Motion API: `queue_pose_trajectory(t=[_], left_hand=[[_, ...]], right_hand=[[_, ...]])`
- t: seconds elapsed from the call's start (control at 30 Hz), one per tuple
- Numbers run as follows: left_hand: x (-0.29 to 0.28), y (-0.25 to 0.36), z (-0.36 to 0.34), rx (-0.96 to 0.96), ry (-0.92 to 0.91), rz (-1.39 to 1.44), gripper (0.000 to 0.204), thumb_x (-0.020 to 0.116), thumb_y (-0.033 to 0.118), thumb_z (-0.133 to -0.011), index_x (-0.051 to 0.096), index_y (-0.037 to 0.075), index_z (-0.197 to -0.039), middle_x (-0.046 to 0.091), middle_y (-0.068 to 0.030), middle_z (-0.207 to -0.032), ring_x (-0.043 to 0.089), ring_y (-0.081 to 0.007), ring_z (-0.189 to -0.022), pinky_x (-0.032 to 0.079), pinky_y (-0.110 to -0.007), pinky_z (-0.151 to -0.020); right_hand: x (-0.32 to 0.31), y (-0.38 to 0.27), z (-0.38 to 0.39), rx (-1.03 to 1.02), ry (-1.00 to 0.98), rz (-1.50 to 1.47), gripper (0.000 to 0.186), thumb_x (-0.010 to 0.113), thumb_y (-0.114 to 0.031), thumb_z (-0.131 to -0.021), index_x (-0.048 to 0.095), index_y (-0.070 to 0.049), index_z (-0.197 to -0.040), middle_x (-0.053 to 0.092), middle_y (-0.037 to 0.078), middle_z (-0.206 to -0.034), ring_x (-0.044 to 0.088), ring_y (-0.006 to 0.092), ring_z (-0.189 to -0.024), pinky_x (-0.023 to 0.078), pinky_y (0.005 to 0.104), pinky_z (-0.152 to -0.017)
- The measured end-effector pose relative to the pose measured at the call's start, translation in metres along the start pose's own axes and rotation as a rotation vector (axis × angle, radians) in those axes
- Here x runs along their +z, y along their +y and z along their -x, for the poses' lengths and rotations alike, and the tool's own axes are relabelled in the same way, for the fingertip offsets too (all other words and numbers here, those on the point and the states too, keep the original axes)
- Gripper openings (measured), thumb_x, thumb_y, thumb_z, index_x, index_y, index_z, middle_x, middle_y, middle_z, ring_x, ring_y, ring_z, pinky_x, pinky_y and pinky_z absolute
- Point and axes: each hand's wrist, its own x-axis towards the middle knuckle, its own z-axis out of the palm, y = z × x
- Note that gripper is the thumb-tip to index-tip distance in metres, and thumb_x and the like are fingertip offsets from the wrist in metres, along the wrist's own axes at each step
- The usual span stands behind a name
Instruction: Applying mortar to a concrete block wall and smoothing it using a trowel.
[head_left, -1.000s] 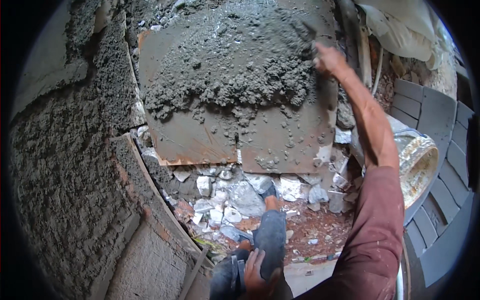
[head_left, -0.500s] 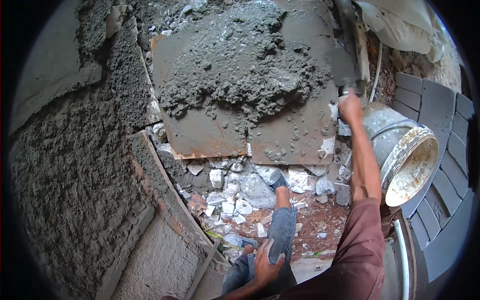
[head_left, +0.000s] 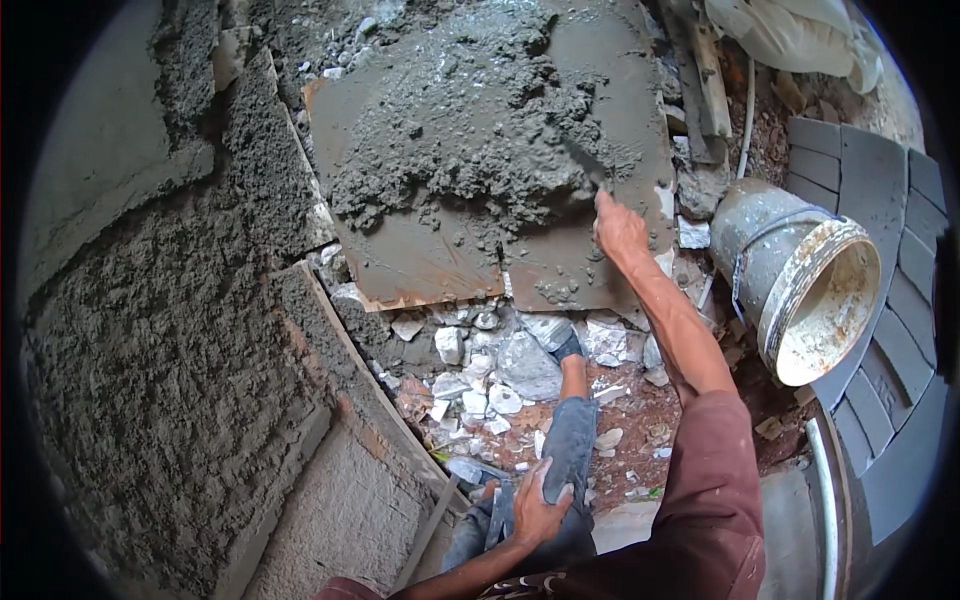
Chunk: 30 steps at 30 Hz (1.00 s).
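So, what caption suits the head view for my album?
Right fingers grip a trowel against wet mortar; left fingers rest on a trouser leg; a spattered bucket lies tipped.

Right arm (head_left: 678,318) far forward, right fingers (head_left: 603,207) in a closed grip; left fingers (head_left: 537,473) across one leg (head_left: 574,432).

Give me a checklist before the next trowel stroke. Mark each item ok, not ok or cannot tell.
1. Trowel in the right hand: ok.
2. Mortar heaped on the boards: ok.
3. Left hand away from the mortar: ok, on the leg.
4. Mortar loaded on the trowel: cannot tell, blurred.
5. Bucket upright: not ok, tipped over.
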Motion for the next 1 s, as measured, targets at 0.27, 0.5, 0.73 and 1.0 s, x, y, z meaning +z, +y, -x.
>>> queue_pose_trajectory(t=[0.27,0.5,0.73,1.0], left_hand=[[-0.006,-0.017,0.016,-0.053,0.051,0.061,0.061,0.068,0.023,-0.074,0.045,0.003,-0.127,0.047,-0.0221,-0.127,0.045,-0.0378,-0.119,0.036,-0.043,-0.100],[0.008,-0.040,0.031,0.013,0.133,0.184,0.061,0.068,0.022,-0.073,0.046,0.003,-0.127,0.047,-0.0216,-0.128,0.045,-0.0374,-0.119,0.036,-0.042,-0.100],[0.008,-0.080,0.050,0.094,0.240,0.256,0.062,0.067,0.025,-0.074,0.045,0.002,-0.127,0.048,-0.0217,-0.126,0.046,-0.0368,-0.118,0.037,-0.042,-0.099],[0.017,-0.132,0.083,-0.013,0.154,0.214,0.066,0.058,0.044,-0.081,0.042,0.004,-0.131,0.049,-0.0233,-0.125,0.047,-0.0383,-0.117,0.038,-0.043,-0.098]], right_hand=[[-0.009,0.026,0.090,0.479,0.009,-0.338,0.037,0.059,-0.026,-0.079,0.051,0.001,-0.104,0.063,0.021,-0.072,0.062,0.0351,-0.066,0.047,0.0447,-0.060],[0.120,-0.045,0.065,0.161,0.153,-0.545,0.031,0.061,-0.018,-0.076,0.052,0.000,-0.099,0.060,0.014,-0.070,0.060,0.0243,-0.059,0.048,0.0389,-0.056],[0.040,-0.106,0.101,0.282,-0.066,-1.011,0.016,0.059,-0.015,-0.078,0.047,-0.007,-0.085,0.047,0.003,-0.059,0.048,0.0122,-0.044,0.040,0.0278,-0.038],[0.008,-0.149,0.131,0.155,-0.061,-0.946,0.013,0.055,-0.018,-0.080,0.059,-0.006,-0.081,0.055,0.004,-0.067,0.051,0.0141,-0.062,0.042,0.0309,-0.055]])
